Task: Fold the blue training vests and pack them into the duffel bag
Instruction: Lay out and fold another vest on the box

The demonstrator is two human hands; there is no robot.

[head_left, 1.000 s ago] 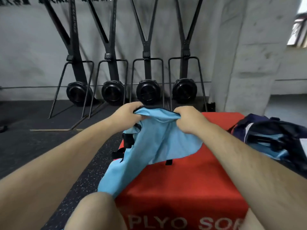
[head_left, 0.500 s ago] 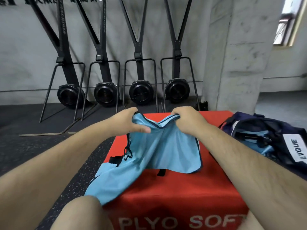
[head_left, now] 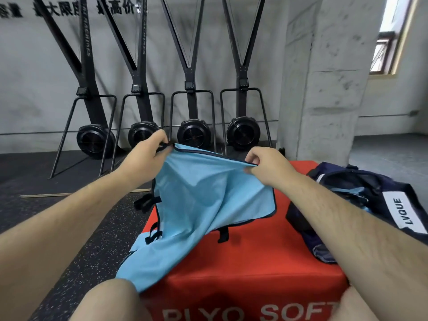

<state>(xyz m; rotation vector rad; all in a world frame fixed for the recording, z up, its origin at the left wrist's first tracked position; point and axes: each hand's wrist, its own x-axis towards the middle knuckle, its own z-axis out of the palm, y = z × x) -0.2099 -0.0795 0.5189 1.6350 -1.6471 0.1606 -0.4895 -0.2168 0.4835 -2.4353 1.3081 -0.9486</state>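
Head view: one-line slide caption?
A person's left hand and right hand pinch the top edge of a blue training vest draped over a red plyo box; navy duffel bag at right.

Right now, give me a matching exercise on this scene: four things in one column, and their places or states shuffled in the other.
Things:
1. blue vest
2. duffel bag
3. red box
4. black machines

Places or states:
A. lined along the far wall
B. to the right of the box
C. gripped at its top edge by the left hand and right hand
D. beneath the vest

Pairs: 1-C, 2-B, 3-D, 4-A
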